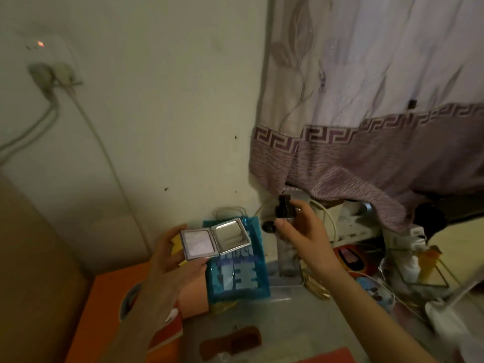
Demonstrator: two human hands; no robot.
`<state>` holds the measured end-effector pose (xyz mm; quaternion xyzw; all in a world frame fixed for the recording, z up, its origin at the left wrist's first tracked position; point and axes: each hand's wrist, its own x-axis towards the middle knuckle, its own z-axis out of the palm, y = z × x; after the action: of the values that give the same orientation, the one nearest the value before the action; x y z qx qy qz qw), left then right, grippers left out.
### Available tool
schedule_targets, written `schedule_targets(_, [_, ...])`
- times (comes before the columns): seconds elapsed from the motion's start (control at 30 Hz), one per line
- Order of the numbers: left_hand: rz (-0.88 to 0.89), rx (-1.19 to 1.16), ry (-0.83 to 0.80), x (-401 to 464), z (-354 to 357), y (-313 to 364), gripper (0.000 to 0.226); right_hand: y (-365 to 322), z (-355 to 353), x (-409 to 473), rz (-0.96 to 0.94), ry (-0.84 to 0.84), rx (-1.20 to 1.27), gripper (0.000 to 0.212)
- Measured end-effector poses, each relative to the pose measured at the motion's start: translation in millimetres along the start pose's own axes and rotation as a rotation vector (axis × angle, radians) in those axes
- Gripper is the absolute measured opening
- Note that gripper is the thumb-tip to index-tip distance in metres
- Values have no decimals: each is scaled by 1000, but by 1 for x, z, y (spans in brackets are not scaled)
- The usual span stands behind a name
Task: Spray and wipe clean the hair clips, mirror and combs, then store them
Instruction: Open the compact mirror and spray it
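A pale wall (162,106) fills the upper left of the view, with a lilac curtain (372,121) edged in a purple key pattern hanging to its right. Taking the blue packet (237,273) in the middle as the landmark: it bears large pale characters, too blurred to read. Left of it lies an orange surface (104,305). Below it, on a grey tabletop (301,326), lies a brown comb (231,341). Right of it sits a clutter of cables and small items, indistinct. Just above the packet's upper left corner, the left hand (170,260) holds an opened square compact mirror (216,238), fingers curled round its left half. Above the packet's right corner, the right hand (301,231) grips a clear spray bottle (285,226) with a black nozzle, fingers wrapped round its neck.
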<state>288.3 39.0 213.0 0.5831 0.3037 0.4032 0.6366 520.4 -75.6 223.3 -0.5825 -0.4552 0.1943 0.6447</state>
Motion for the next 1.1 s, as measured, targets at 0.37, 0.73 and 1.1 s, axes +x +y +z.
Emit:
schedule_targets(0.37, [185,31,-114,6,11,99,78,-90,5,20,-241,-25,23,66])
schedule_targets(0.73, [399,64,-135,19,23,160,75,-152,13,35,-494,-32,-104,55])
schedule_targets(1.1, [516,140,-164,21,32,193,69,-193,25,42,-744,-33,-287,52])
